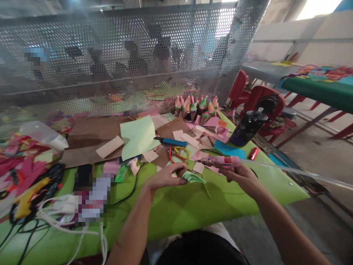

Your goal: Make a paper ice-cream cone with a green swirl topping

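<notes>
My left hand [169, 176] pinches a green pleated paper piece [194, 178], whose loose strip trails down to the right. Closed around a pink hot glue gun [220, 161] is my right hand [242, 178]; its nozzle points left, just above the green paper. A clear stick runs out of the gun's rear to the right. Beyond my hands lie scissors [175, 154] with red and yellow handles and a blue-handled cutter [173, 142]. Paper scraps [190, 140] in pale pink and brown surround them.
Paper ice cream cones [194, 106] stand at the back against a perforated metal screen [110, 73]. A dark bottle [245, 129] is at the right edge. A yellow glue gun [30, 197], white cables [55, 213] and colored paper [24, 154] crowd the left. Red chairs [256, 97] stand beyond.
</notes>
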The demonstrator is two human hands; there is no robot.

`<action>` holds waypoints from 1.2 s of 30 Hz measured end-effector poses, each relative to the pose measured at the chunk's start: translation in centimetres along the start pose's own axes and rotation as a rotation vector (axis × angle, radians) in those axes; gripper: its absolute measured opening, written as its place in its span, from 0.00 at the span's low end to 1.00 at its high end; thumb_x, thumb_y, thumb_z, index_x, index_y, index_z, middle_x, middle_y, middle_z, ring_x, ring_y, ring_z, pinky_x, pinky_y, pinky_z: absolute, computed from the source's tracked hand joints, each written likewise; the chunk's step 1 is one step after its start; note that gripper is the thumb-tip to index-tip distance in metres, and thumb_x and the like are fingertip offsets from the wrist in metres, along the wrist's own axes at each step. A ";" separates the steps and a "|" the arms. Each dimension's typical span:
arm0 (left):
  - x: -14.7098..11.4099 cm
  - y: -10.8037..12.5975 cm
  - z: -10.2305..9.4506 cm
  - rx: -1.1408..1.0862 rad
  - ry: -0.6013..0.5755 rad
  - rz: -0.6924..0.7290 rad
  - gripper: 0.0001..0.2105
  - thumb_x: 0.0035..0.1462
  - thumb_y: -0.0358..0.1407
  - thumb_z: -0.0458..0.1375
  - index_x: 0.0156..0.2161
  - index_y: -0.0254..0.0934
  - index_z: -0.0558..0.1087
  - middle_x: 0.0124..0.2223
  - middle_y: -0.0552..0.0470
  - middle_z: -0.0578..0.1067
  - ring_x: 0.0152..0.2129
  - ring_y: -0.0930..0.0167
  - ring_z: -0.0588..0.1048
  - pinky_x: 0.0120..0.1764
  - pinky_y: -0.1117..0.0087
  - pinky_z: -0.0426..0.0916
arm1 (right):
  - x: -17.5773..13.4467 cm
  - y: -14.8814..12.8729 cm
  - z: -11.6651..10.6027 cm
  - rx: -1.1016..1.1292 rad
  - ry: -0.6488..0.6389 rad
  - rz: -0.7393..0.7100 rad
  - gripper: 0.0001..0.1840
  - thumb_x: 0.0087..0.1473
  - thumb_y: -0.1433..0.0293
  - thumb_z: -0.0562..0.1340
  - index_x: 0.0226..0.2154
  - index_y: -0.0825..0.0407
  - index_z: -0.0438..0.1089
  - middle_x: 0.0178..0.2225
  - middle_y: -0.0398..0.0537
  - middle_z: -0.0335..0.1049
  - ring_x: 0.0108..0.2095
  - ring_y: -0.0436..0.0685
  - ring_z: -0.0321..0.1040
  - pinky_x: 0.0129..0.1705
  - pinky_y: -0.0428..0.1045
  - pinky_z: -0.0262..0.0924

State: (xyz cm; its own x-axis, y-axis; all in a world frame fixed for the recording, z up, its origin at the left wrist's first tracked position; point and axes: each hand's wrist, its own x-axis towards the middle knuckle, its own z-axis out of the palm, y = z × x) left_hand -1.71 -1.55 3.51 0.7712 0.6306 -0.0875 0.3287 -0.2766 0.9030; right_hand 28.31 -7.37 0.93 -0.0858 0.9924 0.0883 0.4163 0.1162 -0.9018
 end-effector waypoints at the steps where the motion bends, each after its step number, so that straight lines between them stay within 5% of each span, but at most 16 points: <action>1: 0.0 0.0 0.0 -0.022 0.002 0.000 0.20 0.56 0.53 0.60 0.40 0.36 0.68 0.35 0.53 0.66 0.34 0.69 0.65 0.39 0.69 0.63 | 0.0 0.8 0.1 -0.027 -0.006 0.037 0.30 0.55 0.41 0.62 0.24 0.51 0.69 0.18 0.42 0.63 0.19 0.53 0.63 0.21 0.48 0.58; 7: 0.0 0.3 0.2 -0.070 0.060 -0.029 0.20 0.55 0.51 0.63 0.44 0.37 0.71 0.38 0.53 0.68 0.37 0.68 0.66 0.43 0.68 0.63 | -0.5 3.4 0.4 -0.536 0.176 0.001 0.29 0.58 0.42 0.56 0.31 0.50 0.71 0.25 0.47 0.72 0.24 0.58 0.67 0.23 0.49 0.54; 14: -0.1 0.5 0.7 -0.118 0.135 -0.020 0.22 0.55 0.52 0.62 0.46 0.36 0.72 0.39 0.52 0.69 0.38 0.68 0.66 0.45 0.67 0.64 | -1.4 1.9 -0.6 -0.866 0.190 0.053 0.24 0.64 0.50 0.55 0.27 0.48 0.72 0.29 0.50 0.74 0.26 0.58 0.69 0.25 0.49 0.47; 18: -0.1 0.4 0.8 -0.093 0.168 -0.016 0.20 0.57 0.51 0.61 0.47 0.37 0.72 0.41 0.51 0.70 0.40 0.67 0.67 0.47 0.66 0.63 | -1.9 -0.9 -0.7 -0.717 0.262 -0.069 0.20 0.63 0.51 0.58 0.34 0.48 0.74 0.31 0.49 0.76 0.29 0.59 0.71 0.27 0.50 0.56; 23: 0.0 0.4 0.7 -0.075 0.191 -0.004 0.20 0.57 0.50 0.62 0.48 0.38 0.71 0.45 0.49 0.72 0.45 0.64 0.69 0.52 0.64 0.63 | -1.2 -5.4 1.9 -0.289 0.063 -0.426 0.18 0.63 0.58 0.63 0.52 0.48 0.71 0.39 0.50 0.76 0.36 0.56 0.74 0.38 0.50 0.68; 28: -0.1 0.7 0.6 -0.061 0.192 0.015 0.19 0.59 0.49 0.61 0.48 0.37 0.72 0.48 0.47 0.74 0.47 0.63 0.70 0.54 0.63 0.64 | 0.3 -6.5 4.3 -0.189 0.120 -0.549 0.13 0.63 0.62 0.64 0.48 0.48 0.73 0.33 0.47 0.76 0.32 0.54 0.72 0.37 0.49 0.67; 36: 0.1 0.9 0.9 0.013 0.187 0.025 0.18 0.60 0.47 0.60 0.49 0.37 0.73 0.43 0.50 0.73 0.42 0.65 0.70 0.48 0.66 0.65 | 0.8 -5.9 4.8 -0.217 0.218 -0.594 0.07 0.65 0.66 0.62 0.39 0.48 0.76 0.31 0.47 0.78 0.30 0.54 0.72 0.35 0.49 0.65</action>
State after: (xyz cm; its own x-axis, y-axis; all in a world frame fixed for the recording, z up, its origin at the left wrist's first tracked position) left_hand -0.82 -2.35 3.95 0.6649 0.7468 0.0158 0.3185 -0.3026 0.8983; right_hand 21.41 -7.45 4.28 -0.1810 0.7403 0.6474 0.5298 0.6280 -0.5700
